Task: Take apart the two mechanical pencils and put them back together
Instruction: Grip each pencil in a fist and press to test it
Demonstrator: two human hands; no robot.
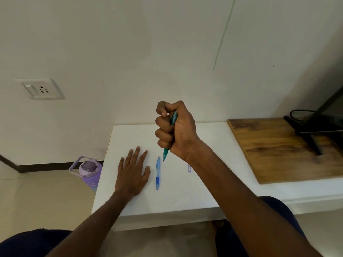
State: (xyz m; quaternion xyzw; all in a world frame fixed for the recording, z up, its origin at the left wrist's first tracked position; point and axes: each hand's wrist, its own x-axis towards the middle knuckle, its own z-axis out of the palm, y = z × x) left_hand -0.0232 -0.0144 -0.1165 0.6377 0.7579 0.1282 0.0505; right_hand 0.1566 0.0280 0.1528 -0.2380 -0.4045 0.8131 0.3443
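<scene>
Right now the right hand (176, 130) is closed in a fist around the green mechanical pencil (165, 154), tip pointing down, held up above the white table (204, 182). The left hand (132, 173) lies flat and open on the table, holding nothing. The blue mechanical pencil (158, 173) lies on the table just beside the left hand. Both pencils look light, thin, hard and a bit slippery. I think fingertips near the tip and the grip would work better than a fist.
</scene>
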